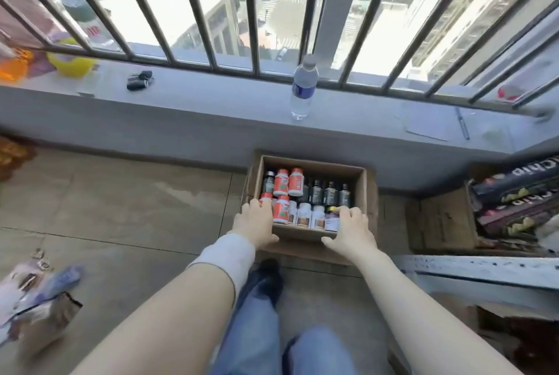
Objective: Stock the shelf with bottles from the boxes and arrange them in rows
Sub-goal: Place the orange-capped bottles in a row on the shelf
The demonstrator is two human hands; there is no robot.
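An open cardboard box (360, 190) stands on the floor against the low wall, packed with upright bottles: red-and-white ones (281, 182), dark ones (331, 193), white ones (304, 214) and a purple one (331, 219). My left hand (255, 222) grips the box's near left rim, fingers curled over the edge beside a red bottle. My right hand (352, 229) grips the near right rim, fingers over the edge next to the purple bottle. A grey metal shelf edge (484, 266) shows at the right.
A clear water bottle (303, 87) stands on the window ledge (193, 102) under the bars, with keys (139, 80), a pen and paper. A second box (441, 217) with dark packages sits right. Bags lie on the floor at left. My legs are below.
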